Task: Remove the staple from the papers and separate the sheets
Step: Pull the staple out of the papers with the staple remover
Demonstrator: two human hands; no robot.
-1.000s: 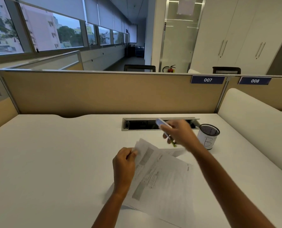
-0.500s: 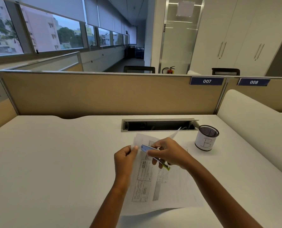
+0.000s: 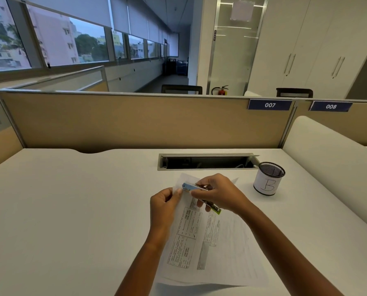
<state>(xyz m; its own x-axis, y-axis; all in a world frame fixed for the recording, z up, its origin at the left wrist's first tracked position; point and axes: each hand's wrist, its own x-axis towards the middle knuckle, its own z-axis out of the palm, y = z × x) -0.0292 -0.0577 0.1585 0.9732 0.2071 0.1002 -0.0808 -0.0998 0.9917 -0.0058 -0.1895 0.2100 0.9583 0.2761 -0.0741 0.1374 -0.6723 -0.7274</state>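
**Aiming the tool at the pinched corner**

On the white desk (image 3: 71,210) the papers (image 3: 227,253) lie with their long axis running away from the person. The left hand (image 3: 163,208) pinches their far-left corner. Just beside it, the right hand (image 3: 221,193) grips a slim tool (image 3: 189,186) whose blue tip points left at that corner. The staple is too small to see; it probably sits there, nearest the tip. A mesh cup (image 3: 268,180) reads "B"; the partition plates (image 3: 269,105) read 007 and 008. The sheets' print is unreadable.
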